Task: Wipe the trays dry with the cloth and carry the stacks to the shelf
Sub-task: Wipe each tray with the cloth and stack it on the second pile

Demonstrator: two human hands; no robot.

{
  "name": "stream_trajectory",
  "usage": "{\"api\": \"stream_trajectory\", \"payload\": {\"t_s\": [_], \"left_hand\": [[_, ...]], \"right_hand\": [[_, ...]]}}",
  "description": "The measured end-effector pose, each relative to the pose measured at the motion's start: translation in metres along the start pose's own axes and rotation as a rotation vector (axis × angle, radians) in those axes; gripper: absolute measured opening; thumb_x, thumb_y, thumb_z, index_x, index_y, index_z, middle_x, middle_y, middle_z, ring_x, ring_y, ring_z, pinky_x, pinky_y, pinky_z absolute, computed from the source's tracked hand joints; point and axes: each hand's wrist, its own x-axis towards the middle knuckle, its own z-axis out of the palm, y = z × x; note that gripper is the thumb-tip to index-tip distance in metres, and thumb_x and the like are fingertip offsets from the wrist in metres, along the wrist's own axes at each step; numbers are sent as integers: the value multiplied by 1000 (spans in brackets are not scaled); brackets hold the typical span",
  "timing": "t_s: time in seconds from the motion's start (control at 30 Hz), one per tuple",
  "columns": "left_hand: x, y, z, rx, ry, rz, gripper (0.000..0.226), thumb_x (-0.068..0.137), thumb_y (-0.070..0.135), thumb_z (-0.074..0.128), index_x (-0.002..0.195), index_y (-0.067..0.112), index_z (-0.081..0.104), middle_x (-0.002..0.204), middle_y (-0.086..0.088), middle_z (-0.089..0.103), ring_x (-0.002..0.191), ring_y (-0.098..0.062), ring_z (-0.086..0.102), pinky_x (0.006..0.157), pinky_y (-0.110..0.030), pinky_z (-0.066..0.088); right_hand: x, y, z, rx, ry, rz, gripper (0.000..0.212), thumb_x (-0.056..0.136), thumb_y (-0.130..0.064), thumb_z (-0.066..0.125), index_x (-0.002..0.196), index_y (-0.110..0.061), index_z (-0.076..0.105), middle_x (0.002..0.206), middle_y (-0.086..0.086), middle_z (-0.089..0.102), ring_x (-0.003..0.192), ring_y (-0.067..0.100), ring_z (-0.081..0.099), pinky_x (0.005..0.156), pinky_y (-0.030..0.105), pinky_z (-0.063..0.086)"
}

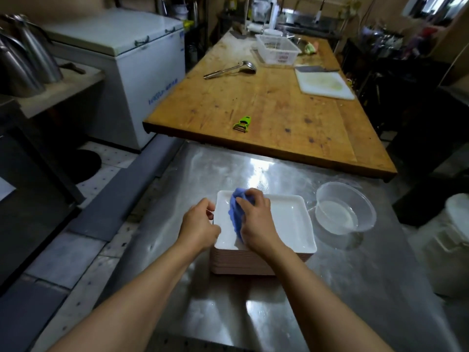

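Observation:
A stack of white rectangular trays [289,224] with pinkish undersides sits on the steel table [355,288] in front of me. My right hand [256,219] grips a bunched blue cloth [234,212] and presses it on the left part of the top tray. At the stack's left edge, my left hand [199,224] holds the top tray's rim with curled fingers.
A clear plastic bowl [346,208] holding a little water stands just right of the stack. Beyond lies a wooden worktop [279,110] with a green peeler [242,123], ladle [229,69], white basket [278,48] and cutting board [324,85]. A chest freezer [127,59] stands at the left.

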Motion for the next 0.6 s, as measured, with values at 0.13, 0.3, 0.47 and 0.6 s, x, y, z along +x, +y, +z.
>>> {"api": "stream_trajectory", "payload": {"t_s": [0.13, 0.3, 0.47, 0.6], "left_hand": [[-1, -2, -4, -20, -10, 0, 34, 70, -4, 59, 98, 15, 55, 99, -5, 60, 81, -26, 59, 63, -32, 50], [-5, -5, -7, -195, -18, -56, 38, 73, -7, 61, 105, 13, 62, 102, -9, 62, 95, -31, 62, 82, -49, 55], [-10, -4, -5, -223, 7, -76, 39, 72, -8, 63, 104, 15, 64, 103, -8, 64, 94, -28, 62, 81, -47, 56], [-7, 2, -4, -151, 19, -88, 39, 72, -12, 53, 100, 14, 62, 100, -10, 65, 93, -30, 63, 80, -48, 56]], "right_hand": [[14, -15, 6, 13, -105, -87, 32, 93, -7, 48, 122, 0, 59, 139, 14, 39, 124, 33, 33, 104, 27, 28], [4, -11, -14, 97, -319, -127, 41, 81, 13, 49, 116, 0, 65, 135, 17, 46, 124, 31, 43, 98, 11, 29], [-30, -9, -31, 46, -443, -225, 39, 81, 7, 55, 114, -8, 67, 132, 11, 50, 118, 29, 47, 99, 37, 38], [-45, 1, -39, -109, -373, -208, 34, 89, -14, 56, 121, -25, 62, 137, -3, 47, 119, 23, 44, 88, 32, 37]]}}
